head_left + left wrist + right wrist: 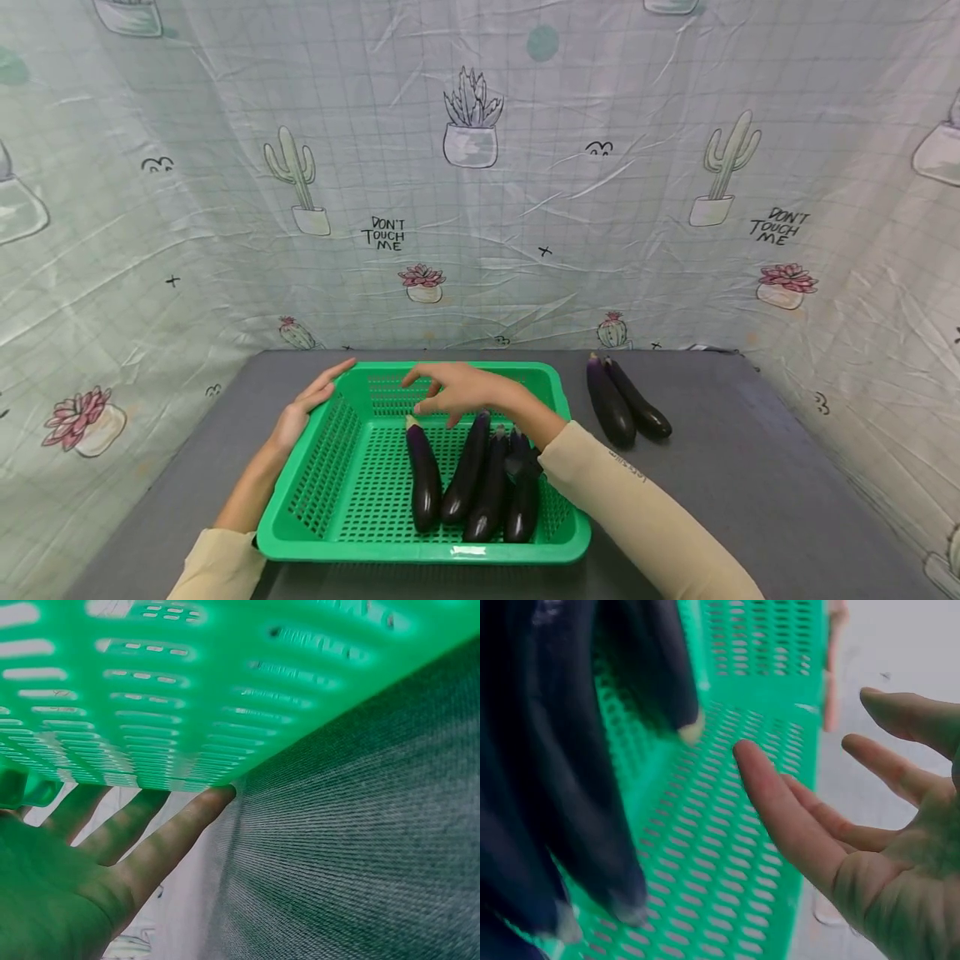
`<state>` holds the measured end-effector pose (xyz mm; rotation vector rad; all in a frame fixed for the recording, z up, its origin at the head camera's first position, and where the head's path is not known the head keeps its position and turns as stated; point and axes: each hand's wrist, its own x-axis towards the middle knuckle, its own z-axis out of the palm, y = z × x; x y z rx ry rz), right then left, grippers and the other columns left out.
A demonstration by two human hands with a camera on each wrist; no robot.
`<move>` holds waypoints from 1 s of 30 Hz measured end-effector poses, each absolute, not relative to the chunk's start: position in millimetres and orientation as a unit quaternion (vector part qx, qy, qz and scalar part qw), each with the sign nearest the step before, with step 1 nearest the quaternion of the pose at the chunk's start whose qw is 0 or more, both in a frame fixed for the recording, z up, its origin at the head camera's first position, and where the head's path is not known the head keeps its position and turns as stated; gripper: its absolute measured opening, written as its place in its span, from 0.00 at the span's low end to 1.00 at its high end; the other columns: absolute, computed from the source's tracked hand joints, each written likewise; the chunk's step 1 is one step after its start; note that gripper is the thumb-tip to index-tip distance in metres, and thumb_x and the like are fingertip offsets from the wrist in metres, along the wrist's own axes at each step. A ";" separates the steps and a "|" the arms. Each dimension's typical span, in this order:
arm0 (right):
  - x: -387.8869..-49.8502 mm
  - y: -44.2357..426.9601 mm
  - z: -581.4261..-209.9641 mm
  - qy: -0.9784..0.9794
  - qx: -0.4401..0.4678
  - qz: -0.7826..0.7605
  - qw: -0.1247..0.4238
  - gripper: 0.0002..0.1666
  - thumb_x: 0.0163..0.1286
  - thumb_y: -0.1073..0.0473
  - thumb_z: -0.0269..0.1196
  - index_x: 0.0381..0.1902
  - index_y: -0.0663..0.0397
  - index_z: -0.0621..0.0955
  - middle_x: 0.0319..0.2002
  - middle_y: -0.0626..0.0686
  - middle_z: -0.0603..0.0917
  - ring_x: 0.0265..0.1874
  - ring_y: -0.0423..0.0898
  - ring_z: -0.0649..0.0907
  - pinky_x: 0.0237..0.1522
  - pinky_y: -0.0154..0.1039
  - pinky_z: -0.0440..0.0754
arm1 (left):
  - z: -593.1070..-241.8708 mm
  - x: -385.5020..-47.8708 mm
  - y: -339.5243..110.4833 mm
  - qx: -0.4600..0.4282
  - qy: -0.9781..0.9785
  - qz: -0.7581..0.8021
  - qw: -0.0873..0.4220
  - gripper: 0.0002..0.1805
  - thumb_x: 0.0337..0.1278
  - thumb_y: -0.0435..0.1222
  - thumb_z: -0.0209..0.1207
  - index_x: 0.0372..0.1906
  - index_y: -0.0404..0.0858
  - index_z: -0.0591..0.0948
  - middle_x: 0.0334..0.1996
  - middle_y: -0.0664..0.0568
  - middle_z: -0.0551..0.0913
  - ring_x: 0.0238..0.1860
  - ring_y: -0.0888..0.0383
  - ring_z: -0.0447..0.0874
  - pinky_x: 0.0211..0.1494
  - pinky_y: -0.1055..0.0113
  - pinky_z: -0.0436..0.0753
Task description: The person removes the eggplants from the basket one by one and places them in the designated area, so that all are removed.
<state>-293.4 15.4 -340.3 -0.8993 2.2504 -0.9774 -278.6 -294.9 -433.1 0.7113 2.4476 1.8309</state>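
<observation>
Steadying, apparently, the green basket (pixel 420 552) | left hand (pixel 298 414), fingers straight against its side | right hand (pixel 467 392), fingers parted, empty, above four eggplants (pixel 491 492) aligned likely for room

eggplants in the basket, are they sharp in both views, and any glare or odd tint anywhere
Head view: eggplants fairly sharp, small bright glints on their glossy lower ends; right wrist view: eggplants dark and blurred, right hand clearer; left wrist view: green cast over the left hand's palm.
</observation>
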 end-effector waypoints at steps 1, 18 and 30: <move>-292.8 12.3 -343.3 0.831 -0.326 -0.360 0.272 0.26 0.78 0.55 0.62 0.72 0.42 0.74 0.60 0.62 0.81 0.47 0.59 0.88 0.44 0.50 0.90 | -432.4 -279.4 -294.1 0.228 0.782 0.580 -0.003 0.30 0.86 0.39 0.32 0.81 0.29 0.54 0.82 0.29 0.44 0.81 0.32 0.39 0.76 0.31 0.46; -277.0 -13.7 -372.8 0.850 -0.311 -0.257 0.339 0.31 0.73 0.50 0.69 0.71 0.42 0.74 0.78 0.56 0.65 0.50 0.46 0.84 0.38 0.44 0.90 | -432.8 -278.2 -297.2 0.228 0.797 0.559 -0.022 0.28 0.85 0.37 0.34 0.80 0.28 0.58 0.80 0.28 0.49 0.80 0.26 0.36 0.71 0.21 0.39; -274.6 -17.0 -386.4 0.877 -0.350 -0.172 0.281 0.28 0.73 0.46 0.67 0.68 0.40 0.78 0.75 0.50 0.70 0.67 0.49 0.77 0.51 0.41 0.83 | -432.2 -278.3 -295.6 0.234 0.786 0.572 -0.019 0.29 0.85 0.37 0.34 0.80 0.28 0.58 0.81 0.39 0.54 0.80 0.27 0.36 0.72 0.24 0.42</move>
